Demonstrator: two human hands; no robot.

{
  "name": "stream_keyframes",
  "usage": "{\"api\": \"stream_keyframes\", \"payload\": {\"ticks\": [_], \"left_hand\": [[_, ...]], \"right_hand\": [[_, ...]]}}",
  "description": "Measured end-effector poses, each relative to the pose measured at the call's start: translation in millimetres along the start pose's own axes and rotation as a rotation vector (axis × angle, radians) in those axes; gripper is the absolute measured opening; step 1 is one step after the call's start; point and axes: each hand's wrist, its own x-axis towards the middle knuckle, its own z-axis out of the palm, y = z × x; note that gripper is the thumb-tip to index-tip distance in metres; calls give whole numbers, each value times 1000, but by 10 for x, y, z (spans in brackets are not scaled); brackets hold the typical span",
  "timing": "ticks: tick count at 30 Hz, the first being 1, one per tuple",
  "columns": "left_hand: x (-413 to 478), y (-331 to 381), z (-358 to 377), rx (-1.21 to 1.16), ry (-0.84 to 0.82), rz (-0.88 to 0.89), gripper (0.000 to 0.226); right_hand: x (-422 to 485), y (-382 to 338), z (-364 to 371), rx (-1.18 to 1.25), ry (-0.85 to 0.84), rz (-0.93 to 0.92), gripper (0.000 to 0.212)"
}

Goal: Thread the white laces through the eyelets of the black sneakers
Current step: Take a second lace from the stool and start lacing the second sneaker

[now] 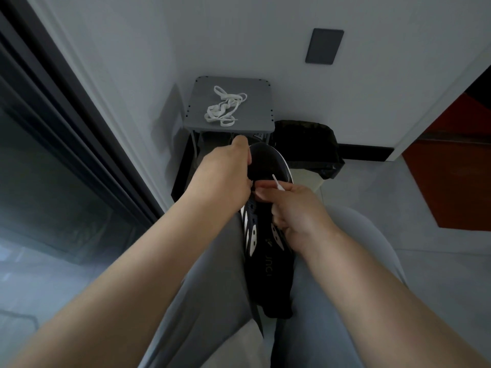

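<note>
The black sneaker with white side stripes (268, 251) lay lengthwise on the person's lap, wedged between the grey-trousered thighs (212, 274), with its toe pointing away and its open throat facing up. At the front of that throat the right hand (295, 208) pinched a flat white lace (277, 183) just behind its stiff tip, which stuck up free between thumb and forefinger. Where the rest of that lace ran could not be made out. The left hand (225, 173) was wrapped over the toe end, fingers curled around the upper, apparently steadying it. The two hands hid the lowest eyelets.

This looked like the very first pass, since the dark eyelet holes (254, 231) further back were all empty. Doing it well probably meant pinching close to the tip so it would not buckle and feeding it straight through the hole rather than at a slant. The flat lace should stay untwisted, and the two ends should be evened before crossing.

A second white lace (225, 107) lay in a loose tangle on the small grey square table (255, 115) ahead, well apart from the hands. A black bag (313, 139) sat beside the table, against the white wall.
</note>
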Motion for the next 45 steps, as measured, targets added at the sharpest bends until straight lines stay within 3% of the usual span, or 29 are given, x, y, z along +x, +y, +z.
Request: {"api": "stream_keyframes", "payload": {"ticks": [6, 17, 20, 25, 32, 35, 37, 42, 45], "left_hand": [[-187, -134, 136, -81, 121, 96, 24], [-224, -356, 271, -261, 264, 200, 20], [-255, -329, 272, -273, 220, 190, 33], [-251, -333, 267, -243, 19, 208, 79], [-250, -261, 283, -117, -18, 181, 99], [-280, -267, 279, -168, 23, 191, 90], [-297, -281, 277, -209, 73, 211, 80], [-280, -242, 376, -193, 178, 538, 28], [-265, -215, 407, -196, 226, 646, 25]], "right_hand": [[87, -5, -33, -162, -10, 33, 22], [172, 69, 0, -487, 59, -358, 9], [172, 81, -17, -588, 79, -410, 12], [104, -6, -71, -969, 149, -503, 14], [-51, -84, -154, -1282, 156, -453, 13], [-193, -164, -261, -1425, 132, -462, 13], [-304, -228, -371, -1397, 20, -399, 13], [-494, -446, -538, -1246, -138, -392, 20], [-474, -503, -537, -1173, -193, -412, 12]]}}
